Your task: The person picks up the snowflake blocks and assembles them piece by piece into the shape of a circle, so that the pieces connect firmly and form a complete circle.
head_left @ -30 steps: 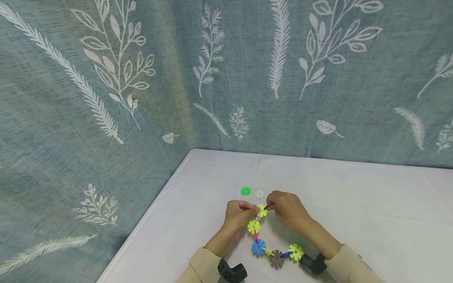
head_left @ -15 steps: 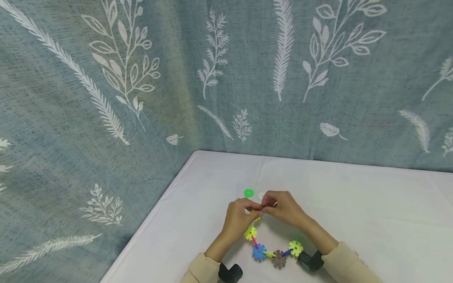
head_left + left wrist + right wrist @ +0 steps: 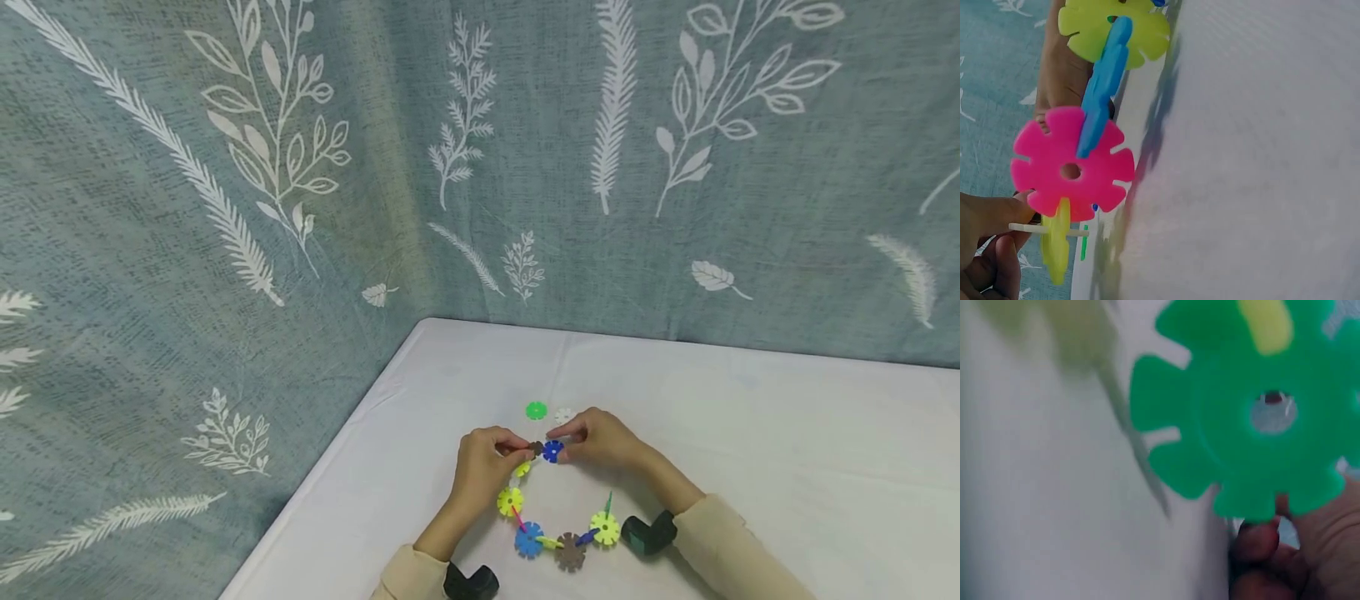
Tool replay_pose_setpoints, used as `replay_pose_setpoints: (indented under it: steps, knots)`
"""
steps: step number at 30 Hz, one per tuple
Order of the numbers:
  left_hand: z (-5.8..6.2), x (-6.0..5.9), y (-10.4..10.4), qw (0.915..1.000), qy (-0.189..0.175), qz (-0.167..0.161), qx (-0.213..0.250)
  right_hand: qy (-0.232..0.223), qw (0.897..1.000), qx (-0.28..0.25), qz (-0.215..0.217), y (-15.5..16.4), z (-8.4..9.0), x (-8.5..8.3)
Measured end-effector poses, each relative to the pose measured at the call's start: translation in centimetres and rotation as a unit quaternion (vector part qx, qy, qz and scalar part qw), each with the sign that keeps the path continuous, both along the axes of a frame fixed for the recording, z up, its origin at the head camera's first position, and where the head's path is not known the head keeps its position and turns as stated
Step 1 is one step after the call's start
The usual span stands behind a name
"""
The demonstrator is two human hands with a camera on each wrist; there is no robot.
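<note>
A chain of notched, flower-shaped plastic discs hangs in a curve between my hands. My left hand (image 3: 480, 462) pinches a small brown disc (image 3: 536, 448) at the chain's upper left end. My right hand (image 3: 603, 437) pinches a dark blue disc (image 3: 553, 451), which sits right at the brown disc's edge. Below run yellow discs (image 3: 510, 502), a light blue disc (image 3: 528, 540), a larger brown disc (image 3: 570, 552) and a green disc (image 3: 609, 504) at the other end. The left wrist view shows a pink disc (image 3: 1072, 165) slotted to its neighbours; the green disc (image 3: 1229, 425) fills the right wrist view.
A loose bright green disc (image 3: 536, 410) and a white disc (image 3: 564, 415) lie on the white-covered table (image 3: 787, 467) beyond my hands. A patterned curtain (image 3: 570, 167) stands behind the table and along its left side.
My left hand has shifted its pinch from a yellow disc to the small brown one, formerly in my right hand. My right hand now pinches a dark blue disc, and the chain has swung left.
</note>
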State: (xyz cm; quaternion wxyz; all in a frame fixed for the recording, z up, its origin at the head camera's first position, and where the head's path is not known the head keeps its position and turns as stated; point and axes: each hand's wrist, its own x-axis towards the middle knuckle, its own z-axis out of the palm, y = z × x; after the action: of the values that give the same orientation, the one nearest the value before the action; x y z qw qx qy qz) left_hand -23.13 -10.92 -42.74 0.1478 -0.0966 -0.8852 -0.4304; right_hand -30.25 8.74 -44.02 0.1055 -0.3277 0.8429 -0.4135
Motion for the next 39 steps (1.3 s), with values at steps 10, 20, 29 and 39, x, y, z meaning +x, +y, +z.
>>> replay_pose_setpoints:
  steps: [10,20,29,39]
  knots:
    - [0.0,-0.3,0.2,0.9999,0.005,0.002,0.016,0.058,0.995,0.015,-0.074,-0.2,-0.2,0.8]
    - [0.0,-1.0,2.2,0.9995,0.006,-0.024,0.020,-0.075,0.985,-0.090,-0.126,2.0,0.5,1.5]
    - [0.1,-0.8,3.6,0.9986,0.027,-0.042,0.018,-0.116,0.972,-0.116,-0.165,2.1,1.1,1.9]
    - [-0.2,-0.8,4.2,0.9939,0.110,-0.015,0.000,-0.223,0.940,-0.121,-0.227,1.1,2.1,2.2]
